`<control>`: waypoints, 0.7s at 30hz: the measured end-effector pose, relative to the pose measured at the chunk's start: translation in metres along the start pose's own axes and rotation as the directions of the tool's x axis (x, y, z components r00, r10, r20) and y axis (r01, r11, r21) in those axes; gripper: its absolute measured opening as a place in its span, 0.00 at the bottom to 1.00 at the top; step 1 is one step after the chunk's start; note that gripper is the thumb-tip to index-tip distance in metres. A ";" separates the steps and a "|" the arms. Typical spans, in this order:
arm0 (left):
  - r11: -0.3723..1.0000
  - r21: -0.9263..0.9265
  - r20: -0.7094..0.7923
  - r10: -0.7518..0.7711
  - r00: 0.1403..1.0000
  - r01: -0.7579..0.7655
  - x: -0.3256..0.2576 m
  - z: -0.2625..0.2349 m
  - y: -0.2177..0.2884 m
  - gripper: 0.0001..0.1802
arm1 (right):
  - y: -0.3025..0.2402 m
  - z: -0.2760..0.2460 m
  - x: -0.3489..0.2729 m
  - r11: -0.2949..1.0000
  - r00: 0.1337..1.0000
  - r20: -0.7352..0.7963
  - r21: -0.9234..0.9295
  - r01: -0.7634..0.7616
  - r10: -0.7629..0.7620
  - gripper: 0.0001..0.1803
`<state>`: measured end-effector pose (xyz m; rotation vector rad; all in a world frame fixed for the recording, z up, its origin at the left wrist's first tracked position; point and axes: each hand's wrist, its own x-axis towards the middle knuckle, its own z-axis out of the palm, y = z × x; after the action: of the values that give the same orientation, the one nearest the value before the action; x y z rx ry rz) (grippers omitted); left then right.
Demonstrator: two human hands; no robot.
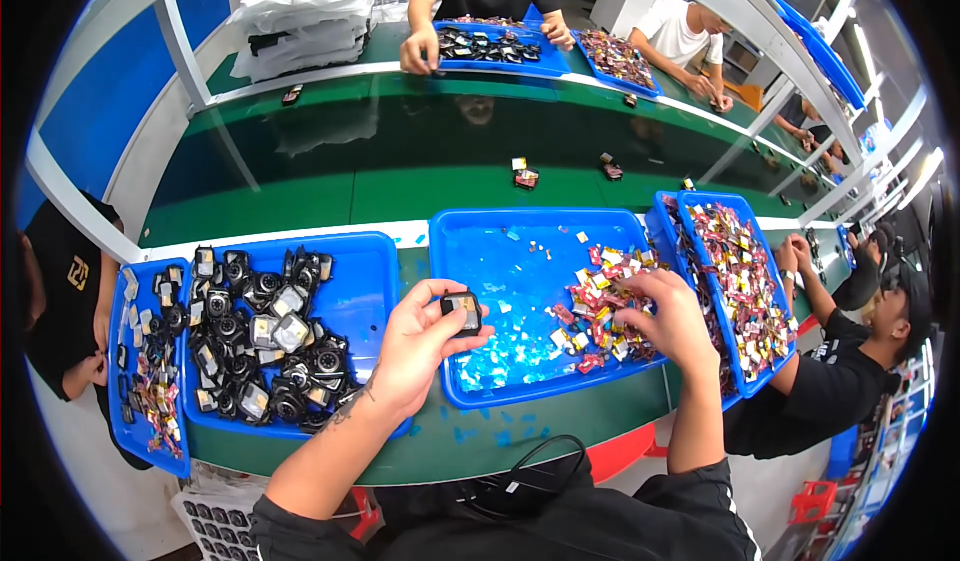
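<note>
My left hand (pixel 420 346) is closed around a small black square watch case (pixel 462 313), with the thumb pressed on its face. It is held up at the near left corner of a blue tray (pixel 480 223). Over the right part of that tray is my right hand (pixel 668 311), its thumb and forefinger apart above a heap of small red, yellow and white parts (pixel 595 301). I see nothing held between those fingertips. Bits of light-blue film (pixel 490 361) litter the tray's left side.
Left stands a blue tray (pixel 360 261) of black watch cases (pixel 265 331), beside a narrower mixed tray (pixel 170 451). Another tray of red-yellow parts (pixel 740 281) is stacked at right. A few pieces (pixel 525 175) lie on the green belt (pixel 420 186). Co-workers sit opposite and at both sides.
</note>
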<state>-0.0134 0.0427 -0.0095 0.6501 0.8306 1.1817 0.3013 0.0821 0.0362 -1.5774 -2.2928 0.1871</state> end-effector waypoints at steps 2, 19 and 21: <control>1.000 0.007 0.002 -0.009 1.000 0.009 -0.003 0.000 0.001 0.13 | 0.005 -0.002 -0.005 0.998 0.993 0.091 -0.003 0.069 -0.068 0.16; 0.999 0.042 0.049 -0.022 0.999 0.020 -0.002 -0.004 -0.010 0.13 | -0.006 0.019 0.043 0.904 0.975 0.089 0.400 0.153 -0.204 0.06; 0.999 0.041 0.044 -0.022 0.999 0.021 -0.004 -0.003 -0.011 0.13 | 0.000 0.020 0.038 0.898 0.977 0.044 0.403 0.175 -0.210 0.08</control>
<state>-0.0112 0.0362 -0.0193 0.6968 0.8240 1.1296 0.2818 0.1188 0.0258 -1.1495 -2.2729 0.6388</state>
